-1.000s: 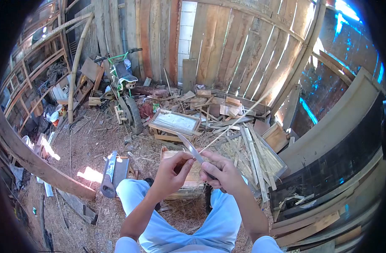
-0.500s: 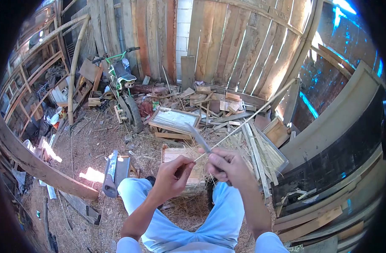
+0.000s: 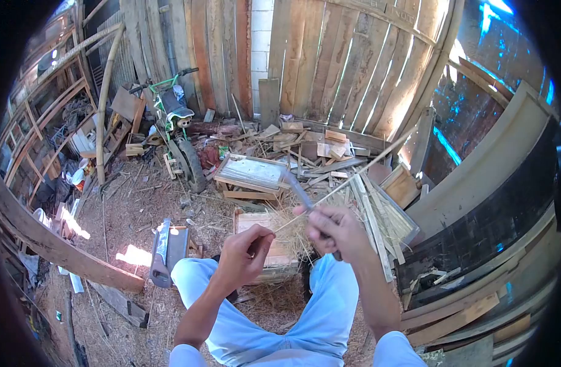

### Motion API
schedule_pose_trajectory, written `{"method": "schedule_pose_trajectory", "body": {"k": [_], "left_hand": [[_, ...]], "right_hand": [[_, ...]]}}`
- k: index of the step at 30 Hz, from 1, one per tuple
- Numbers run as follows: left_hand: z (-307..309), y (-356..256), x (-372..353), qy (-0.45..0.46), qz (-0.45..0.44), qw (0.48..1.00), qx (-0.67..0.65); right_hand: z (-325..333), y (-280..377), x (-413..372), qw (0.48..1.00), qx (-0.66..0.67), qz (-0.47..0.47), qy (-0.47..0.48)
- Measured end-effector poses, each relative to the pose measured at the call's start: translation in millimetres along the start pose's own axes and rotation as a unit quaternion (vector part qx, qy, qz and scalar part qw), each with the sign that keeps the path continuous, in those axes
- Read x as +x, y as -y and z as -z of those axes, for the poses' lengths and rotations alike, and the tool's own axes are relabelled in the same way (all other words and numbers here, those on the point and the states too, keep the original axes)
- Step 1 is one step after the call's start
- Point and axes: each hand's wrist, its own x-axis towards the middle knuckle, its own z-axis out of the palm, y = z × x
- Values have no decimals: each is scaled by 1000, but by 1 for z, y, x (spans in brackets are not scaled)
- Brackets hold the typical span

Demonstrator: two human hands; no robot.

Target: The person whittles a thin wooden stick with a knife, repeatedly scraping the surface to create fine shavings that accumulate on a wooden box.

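Observation:
My left hand [image 3: 248, 252] pinches the near end of a long thin strip [image 3: 373, 162], which looks like split bamboo or cane. The strip slants up to the right, toward the plank wall. A knife [image 3: 299, 191] is gripped in my right hand [image 3: 336, 227], its blade pointing up and left and slightly blurred. Where it crosses the strip, the blade lies right at it, close to my right fingers. Below both hands, between my knees, is a wooden box [image 3: 274, 270] with pale shavings [image 3: 295, 229] about it.
A handsaw [image 3: 161, 254] lies on a small stand to the left. Ahead are a shallow wooden frame [image 3: 253, 173], a heap of offcuts and a green bike [image 3: 177, 116]. Long boards [image 3: 372, 229] lean at right; a curved timber [image 3: 72, 248] crosses the left side.
My right hand and the knife have shifted slightly right along the strip. My left hand keeps its pinch and has moved a little left; the strip's far end sits lower.

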Motion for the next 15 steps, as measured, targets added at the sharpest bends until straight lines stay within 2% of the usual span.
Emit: {"method": "schedule_pose_trajectory", "body": {"k": [1,3,5,7,10,11,13,15], "left_hand": [[1,2,0,0,-1,1000,-5],[3,4,-2,1,3,1000,-5],[4,7,-5,-3,8,1000,-8],[8,9,-6,12,28,1000,-2],[9,11,-3,5,10,1000,4],[10,13,-2,6,8,1000,4],[11,17,-6,1,11,1000,-13],[12,17,-9,7,6,1000,-20]], "right_hand": [[-3,-2,-1,999,-23,-18,25],[16,-2,6,999,-51,-6,14],[35,10,12,993,33,72,-84],[29,14,7,994,36,65,-83],[15,12,3,1000,13,12,-2],[18,14,3,1000,14,14,-4],[28,22,3,994,55,44,-79],[30,21,3,996,47,46,-66]]}}
